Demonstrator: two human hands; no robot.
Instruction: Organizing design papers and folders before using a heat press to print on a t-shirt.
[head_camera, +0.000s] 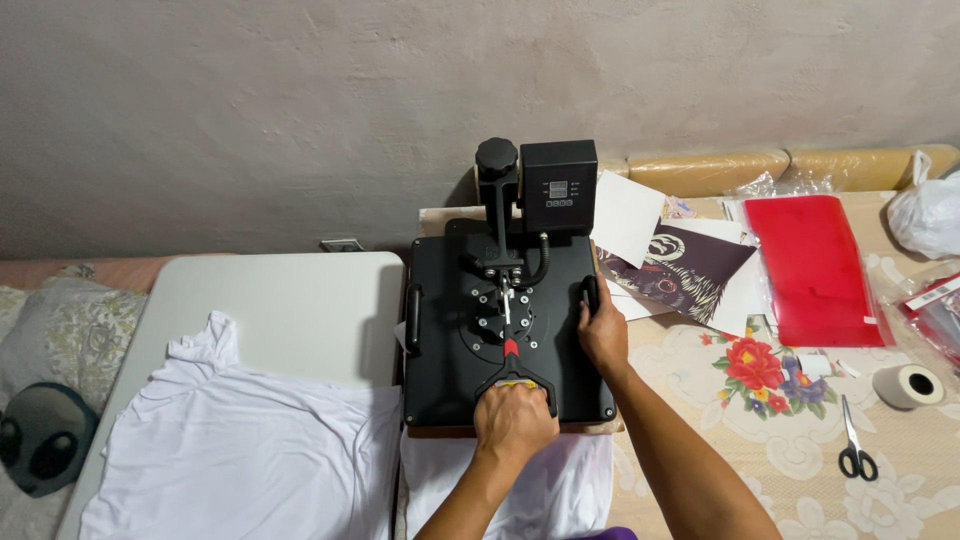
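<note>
White fabric (540, 490) is spilling out nearest us beneath the black heat press (505, 330), sitting between a white table (290, 310) and a floral tablecloth (800, 440) against a bare plaster wall. Left hand (513, 420) is wrapping tight around the front lever handle (515, 378), which is running lengthwise straight toward us, while right hand (603, 330) is curling closed over the side grip (592, 295).

- A home room turned into a small garment-printing workshop.
- A black heat press (505, 330) stands at the inner edge of a table with a flowered cloth (800, 450).
- Printed transfer sheets (680, 265), scissors (853, 445) and a tape roll (908, 386) lie on it.
- A white T-shirt (240, 440) drapes a white folding table (290, 310); bare plaster wall (300, 120) behind.
</note>
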